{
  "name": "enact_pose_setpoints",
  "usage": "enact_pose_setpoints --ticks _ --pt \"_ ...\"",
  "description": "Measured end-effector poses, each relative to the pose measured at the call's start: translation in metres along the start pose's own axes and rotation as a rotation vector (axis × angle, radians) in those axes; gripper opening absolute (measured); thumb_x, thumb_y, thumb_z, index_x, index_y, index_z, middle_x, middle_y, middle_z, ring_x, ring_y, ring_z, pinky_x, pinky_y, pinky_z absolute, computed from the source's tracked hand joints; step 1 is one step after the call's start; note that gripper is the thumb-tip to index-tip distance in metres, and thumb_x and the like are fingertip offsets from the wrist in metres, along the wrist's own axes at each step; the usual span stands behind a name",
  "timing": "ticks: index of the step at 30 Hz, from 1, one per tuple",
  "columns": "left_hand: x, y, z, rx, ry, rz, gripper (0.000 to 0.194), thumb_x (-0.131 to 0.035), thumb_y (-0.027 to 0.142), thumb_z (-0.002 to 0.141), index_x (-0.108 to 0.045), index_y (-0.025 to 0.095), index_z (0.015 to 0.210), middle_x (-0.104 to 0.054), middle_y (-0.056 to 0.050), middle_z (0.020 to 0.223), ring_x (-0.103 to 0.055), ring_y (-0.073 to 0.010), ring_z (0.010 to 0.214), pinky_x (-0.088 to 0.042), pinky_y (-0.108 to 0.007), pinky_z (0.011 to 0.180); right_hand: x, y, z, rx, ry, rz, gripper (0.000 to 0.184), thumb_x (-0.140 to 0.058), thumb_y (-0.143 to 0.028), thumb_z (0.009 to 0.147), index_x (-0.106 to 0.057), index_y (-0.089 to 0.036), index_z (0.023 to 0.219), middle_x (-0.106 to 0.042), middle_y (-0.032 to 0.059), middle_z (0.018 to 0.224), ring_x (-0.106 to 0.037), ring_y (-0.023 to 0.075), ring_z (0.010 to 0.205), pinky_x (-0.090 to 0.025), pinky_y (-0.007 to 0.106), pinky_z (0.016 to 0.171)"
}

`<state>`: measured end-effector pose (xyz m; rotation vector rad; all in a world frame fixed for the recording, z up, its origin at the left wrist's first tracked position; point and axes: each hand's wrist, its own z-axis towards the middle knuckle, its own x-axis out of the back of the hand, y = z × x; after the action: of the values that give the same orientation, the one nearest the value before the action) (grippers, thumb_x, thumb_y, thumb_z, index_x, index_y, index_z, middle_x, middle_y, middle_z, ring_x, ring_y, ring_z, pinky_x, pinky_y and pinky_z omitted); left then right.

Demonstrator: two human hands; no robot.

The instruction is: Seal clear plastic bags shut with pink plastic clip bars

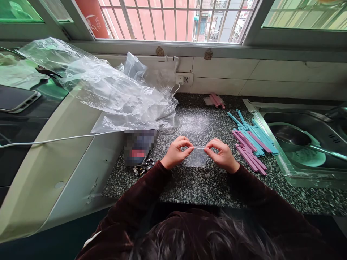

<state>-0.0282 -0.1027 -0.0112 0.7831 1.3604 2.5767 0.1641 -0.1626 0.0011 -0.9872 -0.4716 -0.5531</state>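
A small clear plastic bag hangs between my two hands above the speckled countertop. My left hand pinches its upper left corner between thumb and fingertips. At the upper right corner, my right hand pinches it the same way. The bag looks flat, and nothing shows inside it. To the right of my right hand lie pink strips and blue strips, in a loose, overlapping pile.
Large crumpled plastic sheeting spreads across the left. Below it sits a phone-like item, partly blurred. More pink strips lie near the wall. A sink holding a pan is at right. A white cable crosses the left.
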Motion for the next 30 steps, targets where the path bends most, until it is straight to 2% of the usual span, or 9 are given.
enact_pose_setpoints --ticks 12,17,30 --pt "0.0001 0.001 -0.0003 0.014 -0.012 -0.014 0.014 -0.058 0.021 0.078 -0.058 0.015 0.066 -0.056 -0.002 0.07 -0.05 -0.0131 0.069 -0.041 -0.027 0.066 -0.0005 0.0005 0.0 0.004 0.019 0.01 0.016 -0.057 -0.024 0.082 -0.057 -0.02 0.066 -0.061 0.0017 0.066 -0.053 0.0156 0.067 -0.043 0.031 0.064" --pt "0.0 0.0016 0.0 -0.01 -0.064 0.001 0.011 -0.062 0.025 0.076 -0.06 0.015 0.074 -0.057 -0.003 0.075 -0.052 -0.0144 0.075 -0.042 -0.028 0.07 -0.002 0.0003 -0.0004 0.025 0.017 0.004 0.015 -0.056 -0.022 0.082 -0.057 -0.02 0.067 -0.061 0.0018 0.066 -0.053 0.0154 0.067 -0.043 0.031 0.064" --pt "-0.0024 -0.0016 -0.0003 0.027 -0.068 -0.029 0.011 -0.06 0.021 0.077 -0.06 0.015 0.067 -0.059 -0.004 0.073 -0.052 -0.0144 0.073 -0.043 -0.03 0.071 -0.004 -0.0014 -0.0008 0.049 0.028 0.018 0.01 -0.059 -0.02 0.08 -0.058 -0.021 0.069 -0.062 0.0017 0.068 -0.055 0.0156 0.069 -0.045 0.031 0.065"
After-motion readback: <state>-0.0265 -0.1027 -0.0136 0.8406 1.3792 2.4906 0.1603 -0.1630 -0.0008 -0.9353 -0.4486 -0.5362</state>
